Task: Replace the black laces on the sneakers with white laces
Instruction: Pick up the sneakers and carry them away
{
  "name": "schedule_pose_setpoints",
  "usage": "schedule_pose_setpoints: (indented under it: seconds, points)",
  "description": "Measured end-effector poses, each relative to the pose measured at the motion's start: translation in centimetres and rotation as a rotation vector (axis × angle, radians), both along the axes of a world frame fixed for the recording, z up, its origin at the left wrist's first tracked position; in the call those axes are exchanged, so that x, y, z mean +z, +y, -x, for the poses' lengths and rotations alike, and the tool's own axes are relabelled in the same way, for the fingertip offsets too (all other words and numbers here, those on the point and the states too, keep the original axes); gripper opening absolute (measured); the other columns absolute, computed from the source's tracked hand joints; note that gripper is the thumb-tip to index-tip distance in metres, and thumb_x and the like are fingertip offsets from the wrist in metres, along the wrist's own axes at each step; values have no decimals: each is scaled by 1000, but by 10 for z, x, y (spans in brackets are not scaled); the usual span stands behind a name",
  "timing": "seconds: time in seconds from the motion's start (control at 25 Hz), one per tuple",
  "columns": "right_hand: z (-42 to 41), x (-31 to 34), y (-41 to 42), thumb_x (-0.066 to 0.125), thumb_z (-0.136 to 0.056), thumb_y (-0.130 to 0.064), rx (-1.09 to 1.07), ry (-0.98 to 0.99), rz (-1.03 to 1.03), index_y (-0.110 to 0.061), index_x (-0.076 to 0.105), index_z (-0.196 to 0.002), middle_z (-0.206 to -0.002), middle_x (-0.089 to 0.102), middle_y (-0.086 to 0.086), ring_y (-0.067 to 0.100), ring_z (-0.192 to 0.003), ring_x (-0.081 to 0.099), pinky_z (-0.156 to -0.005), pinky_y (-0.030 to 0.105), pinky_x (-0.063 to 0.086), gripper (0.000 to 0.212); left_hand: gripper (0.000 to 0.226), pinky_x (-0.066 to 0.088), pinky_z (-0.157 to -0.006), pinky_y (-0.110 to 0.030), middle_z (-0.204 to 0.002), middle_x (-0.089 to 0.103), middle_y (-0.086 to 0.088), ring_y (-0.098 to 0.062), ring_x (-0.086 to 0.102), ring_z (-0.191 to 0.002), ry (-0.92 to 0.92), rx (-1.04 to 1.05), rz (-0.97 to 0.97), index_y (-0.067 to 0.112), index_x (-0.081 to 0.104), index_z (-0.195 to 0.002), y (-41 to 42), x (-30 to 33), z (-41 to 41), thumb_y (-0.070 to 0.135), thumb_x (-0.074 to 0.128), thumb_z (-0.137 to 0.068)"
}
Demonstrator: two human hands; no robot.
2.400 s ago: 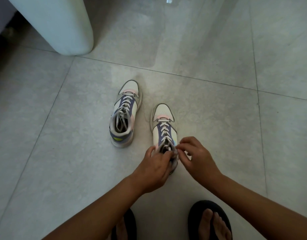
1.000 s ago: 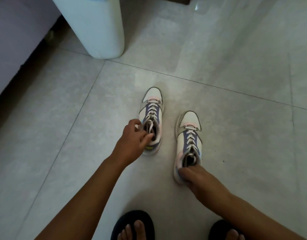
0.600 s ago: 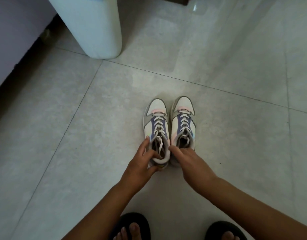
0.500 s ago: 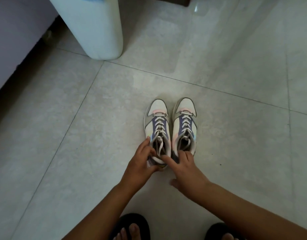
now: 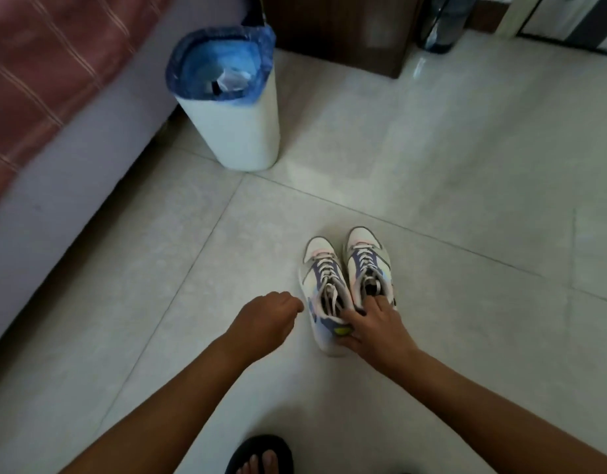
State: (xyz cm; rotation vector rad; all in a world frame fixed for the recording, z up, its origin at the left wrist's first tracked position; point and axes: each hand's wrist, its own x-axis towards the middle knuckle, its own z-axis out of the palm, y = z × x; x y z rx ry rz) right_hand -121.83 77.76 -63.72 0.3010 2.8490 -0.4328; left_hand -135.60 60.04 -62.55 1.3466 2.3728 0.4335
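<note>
1. Sneakers, white leather with purple panels and white laces (image 5: 350,282), stand side by side and touching on the pale tiled floor (image 5: 466,165), well in front of the white plastic bin with a blue liner (image 5: 233,107); pairing them lets one hand take both.
2. Your right hand (image 5: 373,326) pinches the two heels together, fingers hooked into the collars, thumb below.
3. Your left hand (image 5: 267,319) hovers just left of the pair, fingers curled, holding nothing.
4. No brand or writing is readable; a yellow heel patch is blurred.
</note>
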Motion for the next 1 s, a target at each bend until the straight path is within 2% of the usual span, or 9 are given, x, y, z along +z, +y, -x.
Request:
schedule_pose_setpoints:
  seconds: [0.04,0.16,0.24,0.4,0.56,0.72,0.8,0.84,1.0]
  points:
    - [10,29,12,73,-57,-51,-4,-37,28,-20,69,-82,-76,59,15,37,-71,61,-51,36,49,40,19,49,-67,-33,-97,66,-7,-27,65,-86,20,39,14,13,66,-104,9,25,8,15,54,-89]
    - [27,124,44,64,-77,-49,16,-264,81,-25,60,-121,-113,55,17,35,-112,48,-88,34,40,50,29,41,-83,-31,-117,55,-6,-24,54,-107,-181,399,237,15,53,-121,29,118,16,28,47,-97]
    - [33,190,45,60,-74,-60,22,-441,157,-27,54,-125,-119,51,17,32,-121,42,-95,32,34,61,33,41,-89,-30,-122,53,-8,-25,52,-112,-279,512,309,16,49,-125,24,178,14,33,45,-97]
    - [30,325,17,64,-78,-51,-8,-504,227,-29,51,-127,-122,46,17,31,-124,36,-95,30,33,56,27,41,-85,-29,-115,57,-5,-21,54,-105,-407,624,242,16,54,-115,-1,319,-3,33,47,-95]
    - [22,502,-14,62,-82,-48,95,-483,228,-29,47,-132,-131,40,14,31,-129,28,-99,30,33,56,20,39,-74,-26,-101,61,-1,-18,56,-93,-408,689,152,14,57,-100,-45,506,-33,32,49,-93]
    - [26,633,-60,53,-72,-60,264,-481,158,-29,46,-133,-137,38,13,32,-133,26,-107,31,27,69,19,44,-77,-26,-93,61,6,-13,57,-86,-356,781,44,16,60,-98,-105,646,-67,32,53,-92]
    - [40,671,-78,35,-59,-70,361,-463,125,-26,48,-129,-135,40,15,32,-132,28,-109,34,25,83,16,46,-76,-26,-86,58,9,-11,56,-81,-320,836,-14,18,61,-96,-135,689,-73,32,54,-92]
    - [47,685,-86,35,-60,-71,397,-462,121,-25,49,-126,-133,42,16,32,-130,30,-106,34,28,82,15,47,-75,-26,-85,57,10,-10,55,-79,-313,872,-36,18,61,-94,-149,706,-79,32,55,-92]
    - [66,710,-113,45,-61,-69,570,-429,112,-31,54,-96,-111,54,11,29,-115,44,-84,30,37,53,15,43,-71,-24,-85,54,10,-10,53,-78,-207,1150,-63,20,58,-93,-199,751,-116,34,54,-92]
